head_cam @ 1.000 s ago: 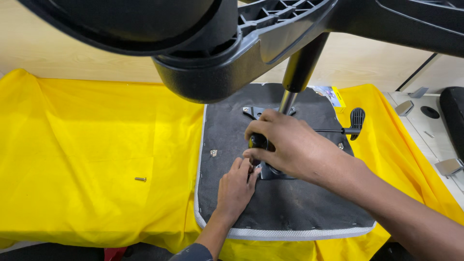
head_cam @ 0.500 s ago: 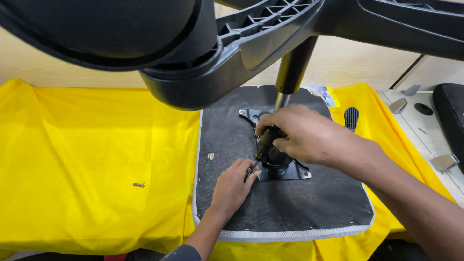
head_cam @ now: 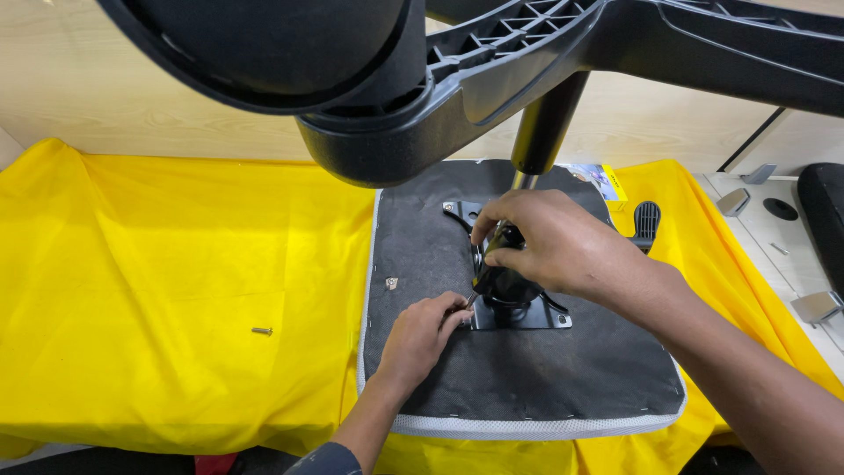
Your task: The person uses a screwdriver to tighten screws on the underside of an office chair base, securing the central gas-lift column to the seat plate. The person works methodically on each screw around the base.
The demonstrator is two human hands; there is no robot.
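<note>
An upturned chair seat (head_cam: 563,387) with a dark fabric underside lies on a yellow cloth (head_cam: 176,281). A black metal mechanism plate (head_cam: 523,318) is fixed at its middle, with the chair's column (head_cam: 543,123) and star base (head_cam: 492,53) rising toward the camera. My right hand (head_cam: 554,242) is shut on a screwdriver (head_cam: 488,264), its tip down at the plate's left corner. My left hand (head_cam: 420,339) rests on the seat, fingertips pinched at that same corner by the tip; what they hold is hidden.
A loose bolt (head_cam: 262,332) lies on the yellow cloth at the left, and a small fitting (head_cam: 391,283) lies on the seat fabric. A black lever paddle (head_cam: 647,220) and a small box (head_cam: 600,180) sit behind the seat. Chair parts (head_cam: 818,306) lie at the right.
My right hand has lifted and turned so the screwdriver stands steeper at the plate's corner. My left hand has stayed at that corner. The view has shifted a little.
</note>
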